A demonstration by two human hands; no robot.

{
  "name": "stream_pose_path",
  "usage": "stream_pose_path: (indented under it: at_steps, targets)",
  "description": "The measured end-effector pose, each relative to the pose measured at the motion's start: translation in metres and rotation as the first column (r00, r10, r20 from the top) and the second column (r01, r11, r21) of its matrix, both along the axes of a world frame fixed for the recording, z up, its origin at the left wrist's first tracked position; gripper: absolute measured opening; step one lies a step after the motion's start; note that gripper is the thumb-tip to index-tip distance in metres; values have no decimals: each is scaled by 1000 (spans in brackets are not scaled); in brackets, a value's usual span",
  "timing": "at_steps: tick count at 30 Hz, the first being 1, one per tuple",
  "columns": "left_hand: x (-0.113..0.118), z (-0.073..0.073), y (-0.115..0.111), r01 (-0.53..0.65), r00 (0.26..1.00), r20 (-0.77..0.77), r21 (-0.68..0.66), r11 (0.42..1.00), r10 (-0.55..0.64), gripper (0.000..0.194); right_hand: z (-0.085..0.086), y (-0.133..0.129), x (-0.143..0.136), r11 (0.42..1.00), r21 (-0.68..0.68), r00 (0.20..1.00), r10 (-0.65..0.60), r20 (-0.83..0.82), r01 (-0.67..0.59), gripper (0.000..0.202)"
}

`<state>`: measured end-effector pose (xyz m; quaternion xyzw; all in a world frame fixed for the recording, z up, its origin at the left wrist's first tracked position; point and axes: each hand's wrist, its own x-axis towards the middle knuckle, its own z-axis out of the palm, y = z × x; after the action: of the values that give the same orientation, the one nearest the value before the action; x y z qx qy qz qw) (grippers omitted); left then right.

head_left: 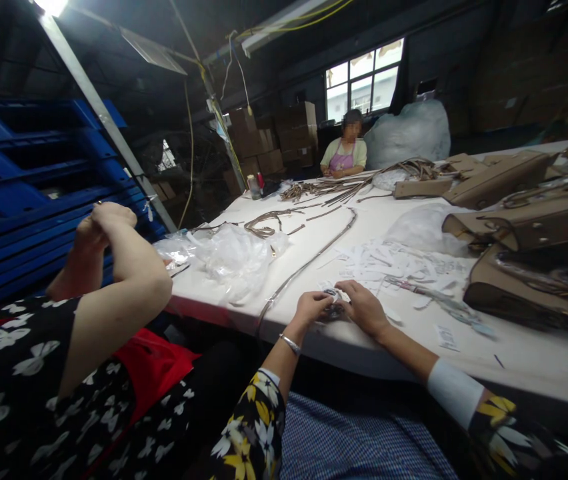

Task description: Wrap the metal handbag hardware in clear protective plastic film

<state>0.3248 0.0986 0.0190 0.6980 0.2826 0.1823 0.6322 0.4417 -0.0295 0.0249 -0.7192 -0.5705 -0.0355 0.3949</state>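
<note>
A: Which element is largest, and which step does it bear?

B: The white-topped table (524,363). The step in hand appears to be close finger work at its near edge; by this reading, the next move calls for a steady pinch on one side and free fingertips on the other.

A: Which containers follow, in descending size?

B: Cardboard boxes (297,127), stacked in the background, contents hidden. A bulky plastic sack (409,137) stands beyond the far edge; its filling cannot be made out. Tan handbags (509,180) lie heaped along the right side of the table, their contents not discernible. A clear plastic bag (239,263) lies crumpled at the left; whether it encloses anything is unclear.

A: And the smaller parts?

B: One long strap (304,265) runs from mid-table to the near edge, left of both hands. The left hand (311,308), bracelet at the wrist, pinches a small bundle (335,298), dark and white, between thumb and fingers. The right hand (364,310) curves about the bundle's other side; whether its fingers press cannot be told. Smallest are the white paper slips (404,260), scattered just beyond the right hand.
</note>
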Motion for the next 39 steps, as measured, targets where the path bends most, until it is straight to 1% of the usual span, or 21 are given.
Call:
stream_pose_path:
  at_steps: [3,6,9,12,14,17,20,22,23,24,25,26,27,28,29,30,32,34,36,39]
  targets:
    - [2,-3,1,-39,999,6,-33,999,39,25,14,3,7,994,-51,980,107,168,-99,17]
    - [5,-4,0,-96,995,30,-47,994,98,21,22,5,13,977,-123,937,205,282,-176,20]
    - [8,-7,0,-168,983,64,-40,985,170,22,18,2,15,957,-175,896,278,346,-229,23]
    - [9,-10,2,-230,969,92,-5,973,229,30,8,-7,12,944,-209,875,318,364,-256,24]
    - [7,-10,3,-242,965,114,43,969,235,33,2,-14,11,945,-211,880,311,358,-248,24]
    - [0,-3,5,-206,972,151,160,965,182,31,-2,-25,12,958,-189,905,270,330,-217,23]
    - [-12,8,7,-185,974,182,309,933,132,29,-3,-30,14,983,-129,945,160,285,-127,28]
    - [-18,10,3,-172,975,201,399,901,98,31,-4,-27,12,993,-95,962,86,259,-63,35]
    - [-20,9,0,-139,981,183,477,868,56,34,-6,-24,10,995,-90,965,66,253,-45,38]
    - [-22,7,-4,-89,991,136,575,813,12,38,-9,-21,7,995,-98,966,61,250,-37,39]
    - [-22,3,-9,-24,998,59,680,733,-23,42,-13,-17,4,993,-116,966,64,249,-36,40]
    - [-22,-2,-13,48,999,-34,773,633,-34,44,-16,-14,2,989,-140,966,73,248,-38,41]
    - [-22,-6,-18,115,992,-123,840,531,-20,46,-19,-11,-1,985,-167,966,83,244,-42,42]
    - [-21,-10,-22,168,981,-192,877,450,7,46,-22,-9,-2,980,-194,967,92,238,-46,43]
    - [-21,-13,-24,198,972,-231,892,407,34,46,-24,-8,-3,975,-217,968,100,229,-50,43]
    - [-20,-15,-26,215,966,-253,896,388,49,45,-24,-7,-3,970,-237,970,105,219,-52,43]
    - [-20,-16,-26,231,961,-272,891,390,51,45,-22,-8,-1,963,-266,976,101,191,-47,42]
    - [-21,-15,-22,228,962,-270,878,420,43,45,-17,-11,3,959,-282,986,64,154,-19,40]
    - [-23,-15,-18,183,970,-238,856,483,54,46,-11,-14,7,959,-279,994,-18,109,48,40]
    - [-27,-18,-14,61,980,-162,792,608,112,56,-5,-16,9,950,-270,988,-151,39,156,44]
